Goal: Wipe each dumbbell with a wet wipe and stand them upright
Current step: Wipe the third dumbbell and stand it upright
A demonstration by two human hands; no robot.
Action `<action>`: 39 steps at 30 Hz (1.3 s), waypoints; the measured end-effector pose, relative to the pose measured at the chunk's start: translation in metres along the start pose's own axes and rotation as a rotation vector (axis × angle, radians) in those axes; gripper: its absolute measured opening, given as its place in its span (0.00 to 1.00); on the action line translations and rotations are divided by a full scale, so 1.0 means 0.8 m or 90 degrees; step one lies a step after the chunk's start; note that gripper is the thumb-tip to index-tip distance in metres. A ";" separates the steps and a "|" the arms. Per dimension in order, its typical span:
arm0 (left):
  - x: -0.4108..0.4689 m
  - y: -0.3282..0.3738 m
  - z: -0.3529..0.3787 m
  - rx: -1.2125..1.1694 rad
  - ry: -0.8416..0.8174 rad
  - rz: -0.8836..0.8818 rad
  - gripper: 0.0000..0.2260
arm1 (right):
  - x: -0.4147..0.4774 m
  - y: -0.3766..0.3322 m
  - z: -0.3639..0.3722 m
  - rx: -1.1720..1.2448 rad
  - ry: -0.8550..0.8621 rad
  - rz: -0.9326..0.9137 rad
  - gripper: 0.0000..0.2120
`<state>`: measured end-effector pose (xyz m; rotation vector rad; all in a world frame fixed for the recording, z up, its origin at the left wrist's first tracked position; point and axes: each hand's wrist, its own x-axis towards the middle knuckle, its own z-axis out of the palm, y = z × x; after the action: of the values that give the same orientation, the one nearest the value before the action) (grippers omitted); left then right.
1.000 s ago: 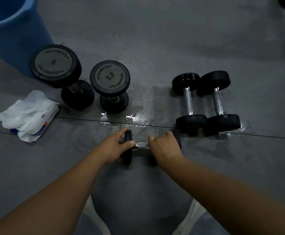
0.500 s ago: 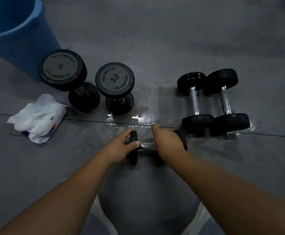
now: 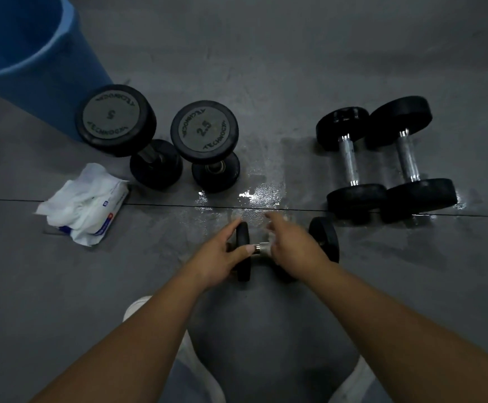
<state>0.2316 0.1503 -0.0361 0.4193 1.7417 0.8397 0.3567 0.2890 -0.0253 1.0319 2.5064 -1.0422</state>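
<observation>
A small black dumbbell (image 3: 325, 239) lies on its side on the grey floor in front of me. My left hand (image 3: 219, 257) grips its left plate, thumb on the inner face by the metal handle. My right hand (image 3: 295, 251) is over the handle, blurred by motion. A pale scrap that looks like a wet wipe (image 3: 270, 237) shows under its fingers. Two bigger dumbbells stand upright at the back left, one marked 5 (image 3: 112, 117) and one marked 2.5 (image 3: 203, 130). At the right, two more lie side by side, the nearer-in one (image 3: 349, 161) and the outer one (image 3: 408, 158).
A pack of wet wipes (image 3: 88, 202) with loose white sheets lies on the floor at the left. A blue bucket (image 3: 33, 53) stands at the far left. A wet patch (image 3: 254, 196) shines on the floor between the dumbbell groups. My knees and pale shoes fill the bottom edge.
My right hand has loosened from round the handle and shifted left, uncovering the small dumbbell's right plate. My left hand keeps its hold on the left plate.
</observation>
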 end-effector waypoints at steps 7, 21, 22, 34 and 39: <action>0.000 0.000 -0.001 0.020 -0.007 -0.003 0.40 | -0.001 0.007 -0.008 -0.020 0.020 0.017 0.12; -0.003 -0.006 -0.006 0.195 -0.171 -0.050 0.60 | -0.013 0.000 0.006 -0.017 -0.105 -0.032 0.19; -0.004 -0.009 -0.005 0.229 -0.184 -0.045 0.62 | -0.009 0.008 0.001 0.017 -0.065 -0.024 0.18; -0.002 -0.018 -0.010 0.154 -0.089 0.044 0.53 | -0.014 -0.004 0.021 -0.085 -0.110 -0.066 0.14; 0.005 0.008 -0.001 0.082 0.116 0.107 0.38 | -0.002 -0.012 0.006 0.012 0.078 -0.046 0.12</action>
<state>0.2290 0.1574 -0.0343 0.5975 1.9571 0.9102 0.3514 0.2801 -0.0227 1.0468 2.6552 -1.0542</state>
